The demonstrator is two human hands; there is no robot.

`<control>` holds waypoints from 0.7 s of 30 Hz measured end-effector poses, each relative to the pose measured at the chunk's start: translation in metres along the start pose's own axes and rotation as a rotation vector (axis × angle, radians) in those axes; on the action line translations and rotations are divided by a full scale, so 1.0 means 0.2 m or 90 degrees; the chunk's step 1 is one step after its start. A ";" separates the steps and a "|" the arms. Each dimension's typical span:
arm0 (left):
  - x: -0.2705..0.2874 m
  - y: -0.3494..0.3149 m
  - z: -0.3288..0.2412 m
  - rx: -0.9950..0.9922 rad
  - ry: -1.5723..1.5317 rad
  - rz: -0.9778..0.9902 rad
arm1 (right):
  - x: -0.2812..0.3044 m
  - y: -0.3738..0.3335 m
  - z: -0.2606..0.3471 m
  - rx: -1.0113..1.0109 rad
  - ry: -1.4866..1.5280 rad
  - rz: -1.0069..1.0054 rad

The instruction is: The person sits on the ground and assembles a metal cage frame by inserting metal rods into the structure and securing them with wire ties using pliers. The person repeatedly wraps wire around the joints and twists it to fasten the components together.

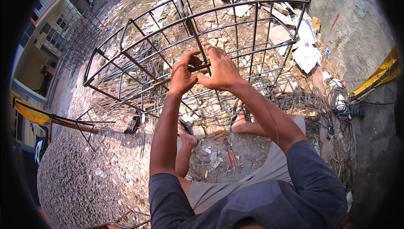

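Note:
A large cage of dark steel reinforcing bars (pixel 252 6) lies tilted in front of me, with long bars crossed by rectangular loops. Both my hands meet at one crossing of bars near its middle. My left hand (pixel 184 74) curls around a bar at the joint. My right hand (pixel 222 70) presses against the same joint, fingers stretched upward along a bar. What sits between the fingers is hidden. My feet in sandals (pixel 238 117) stand on the ground under the cage.
Pliers with red handles (pixel 229 153) lie on the dirt between my feet. More rebar frames (pixel 80 39) are stacked at the left. Coils of tie wire (pixel 303 100) and cables lie at the right beside white rubble (pixel 306 54). A concrete wall (pixel 357 31) rises at the right.

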State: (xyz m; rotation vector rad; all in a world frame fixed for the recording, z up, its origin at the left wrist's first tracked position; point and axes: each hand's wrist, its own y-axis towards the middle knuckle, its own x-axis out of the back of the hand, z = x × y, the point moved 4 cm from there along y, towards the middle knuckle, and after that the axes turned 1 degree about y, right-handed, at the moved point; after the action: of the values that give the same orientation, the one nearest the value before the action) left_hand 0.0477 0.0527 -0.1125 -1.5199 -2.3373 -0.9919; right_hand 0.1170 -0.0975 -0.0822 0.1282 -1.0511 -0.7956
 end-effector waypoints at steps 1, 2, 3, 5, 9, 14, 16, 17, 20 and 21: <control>0.00 0.01 0.01 0.022 0.065 0.028 | 0.01 -0.01 -0.01 0.007 0.018 -0.002; -0.01 0.01 0.00 0.009 0.083 0.021 | 0.03 -0.02 -0.01 0.014 0.037 -0.003; -0.01 0.02 0.00 0.017 0.091 0.021 | 0.03 -0.01 -0.02 0.012 0.026 0.023; -0.02 0.03 -0.03 0.009 0.136 0.035 | 0.01 0.02 -0.03 0.075 -0.003 -0.020; 0.00 0.01 -0.02 0.010 0.167 0.048 | 0.01 0.07 -0.02 0.087 0.032 0.029; 0.00 -0.02 -0.02 0.041 0.209 -0.005 | 0.07 0.05 0.02 0.006 0.049 0.076; -0.01 -0.02 -0.03 0.036 0.220 -0.005 | 0.03 -0.01 -0.01 -0.015 0.064 0.008; -0.02 -0.01 -0.06 0.039 0.215 0.004 | -0.01 -0.04 -0.03 -0.026 0.051 -0.019; -0.01 -0.02 -0.06 0.046 0.241 0.034 | -0.03 -0.14 -0.01 -0.001 0.004 -0.116; 0.00 -0.03 -0.04 0.032 0.230 0.035 | -0.02 -0.17 0.01 0.016 -0.015 -0.151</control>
State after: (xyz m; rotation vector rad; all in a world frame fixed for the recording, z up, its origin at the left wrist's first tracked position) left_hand 0.0417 0.0462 -0.1083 -1.2554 -2.0429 -1.0821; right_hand 0.0968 -0.1179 -0.0997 0.2694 -1.0806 -0.9991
